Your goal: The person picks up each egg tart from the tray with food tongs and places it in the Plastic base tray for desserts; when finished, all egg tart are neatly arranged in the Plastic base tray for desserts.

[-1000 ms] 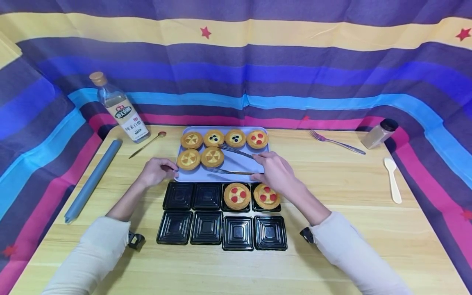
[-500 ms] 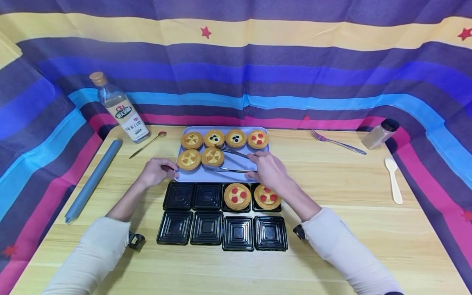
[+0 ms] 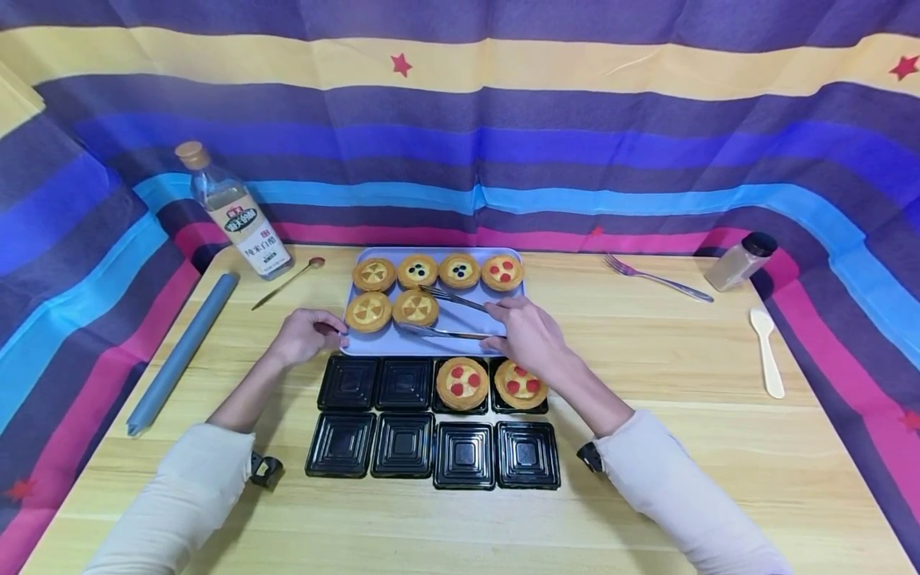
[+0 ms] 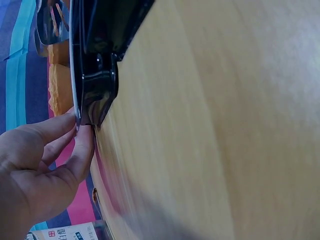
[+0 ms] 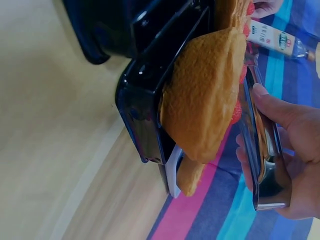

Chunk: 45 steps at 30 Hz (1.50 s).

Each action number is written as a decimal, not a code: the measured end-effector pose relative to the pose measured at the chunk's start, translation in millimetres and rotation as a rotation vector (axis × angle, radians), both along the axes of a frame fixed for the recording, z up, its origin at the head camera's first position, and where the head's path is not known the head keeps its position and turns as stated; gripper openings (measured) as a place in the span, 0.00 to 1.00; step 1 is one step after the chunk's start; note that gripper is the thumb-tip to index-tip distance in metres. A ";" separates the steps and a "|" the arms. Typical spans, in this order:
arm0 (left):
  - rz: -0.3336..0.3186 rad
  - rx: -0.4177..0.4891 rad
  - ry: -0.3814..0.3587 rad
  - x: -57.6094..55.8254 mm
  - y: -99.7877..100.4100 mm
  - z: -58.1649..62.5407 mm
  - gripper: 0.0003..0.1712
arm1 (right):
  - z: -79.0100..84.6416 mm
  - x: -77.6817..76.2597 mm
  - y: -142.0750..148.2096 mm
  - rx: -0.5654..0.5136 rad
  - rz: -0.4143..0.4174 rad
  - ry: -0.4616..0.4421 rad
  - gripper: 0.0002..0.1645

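Observation:
My right hand (image 3: 530, 334) grips a pair of metal tongs (image 3: 460, 299), also seen side-on in the right wrist view. The tong tips straddle the right-hand tart (image 3: 415, 308) of the tray's front row, which has a wedge-patterned top. Whether both tips touch it, I cannot tell. At the pale blue tray's (image 3: 374, 345) front left corner, my left hand (image 3: 305, 335) pinches the rim between thumb and fingers. Beside that hand sits another wedge-topped tart (image 3: 369, 311). Along the tray's back row stand several tarts with wedge, dark-berry and red toppings.
Black square containers (image 3: 402, 443) stand in two rows before the tray; two hold red-topped tarts (image 3: 462, 383). Left are a bottle (image 3: 240, 220), a small long-handled spoon (image 3: 289, 283) and a grey-blue roll (image 3: 183, 355). Right lie a fork (image 3: 657, 278), shaker (image 3: 740, 261) and pale spoon (image 3: 766, 351).
My right hand has shifted slightly left with the tongs, bringing their tips further along both sides of the wedge-topped tart. The left hand has stayed on the tray rim.

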<state>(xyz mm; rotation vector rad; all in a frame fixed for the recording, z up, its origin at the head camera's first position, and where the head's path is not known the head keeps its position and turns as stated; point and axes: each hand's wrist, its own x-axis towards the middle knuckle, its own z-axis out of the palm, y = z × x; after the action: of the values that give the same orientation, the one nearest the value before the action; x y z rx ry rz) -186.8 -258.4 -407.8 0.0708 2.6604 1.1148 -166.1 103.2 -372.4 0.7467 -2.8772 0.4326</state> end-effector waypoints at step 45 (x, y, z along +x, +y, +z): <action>0.005 0.005 -0.024 -1.3 -0.7 1.0 0.15 | 6.8 68.1 10.1 -0.004 0.173 0.019 0.37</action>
<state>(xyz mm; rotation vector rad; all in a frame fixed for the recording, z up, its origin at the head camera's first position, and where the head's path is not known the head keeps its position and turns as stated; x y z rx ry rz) -188.1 -259.1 -406.7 0.0521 2.6382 1.1170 -98.0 113.2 -365.5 0.9978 -2.8043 0.4492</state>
